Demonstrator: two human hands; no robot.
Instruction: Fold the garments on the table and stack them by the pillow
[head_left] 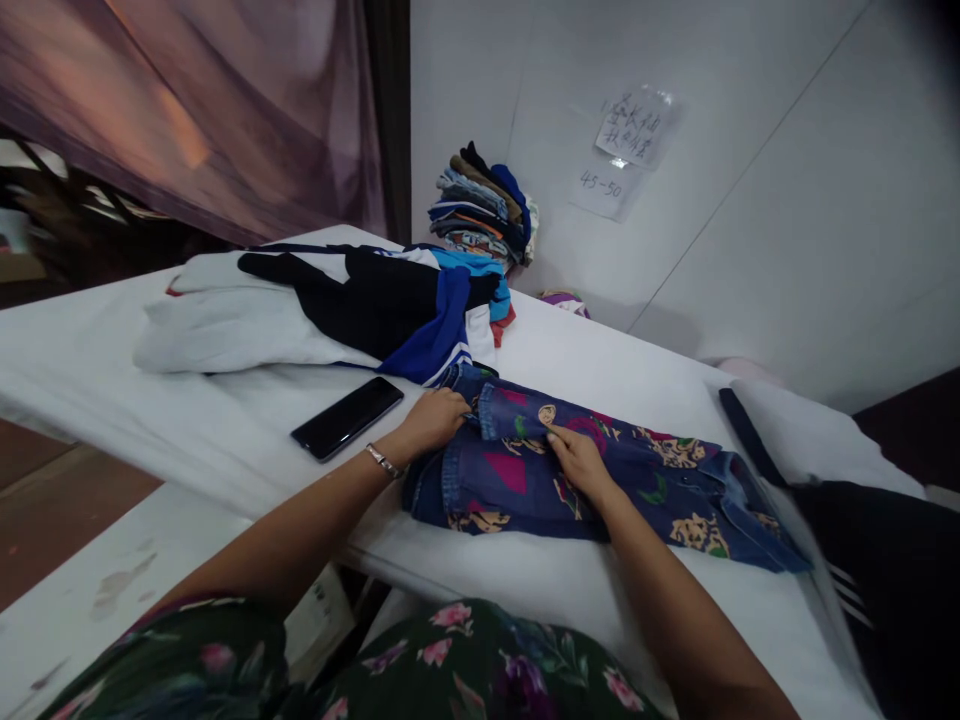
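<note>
- Place: I read it as a clothes-handling workroom; shop back room or storeroom, I cannot tell which.
- Surface: broad table (pixel 577 350) covered in white.
- Stock: folded clothes stack (pixel 480 210) near the wall; loose garments (pixel 360 310) heaped, a patterned denim garment (pixel 637 465) laid out nearer my camera.
- Labelling: handwritten papers (pixel 630 130) on the pale panelled wall (pixel 787 180), one reading "45-50".
- Left side: draped curtain (pixel 247 100).

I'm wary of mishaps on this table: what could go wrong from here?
The phone lies close to the left forearm, so a sideways sweep might knock it.
The bracelet on the left wrist could snag the patterned denim garment.
The loose clothes bunched beside that garment might get dragged along.
</note>
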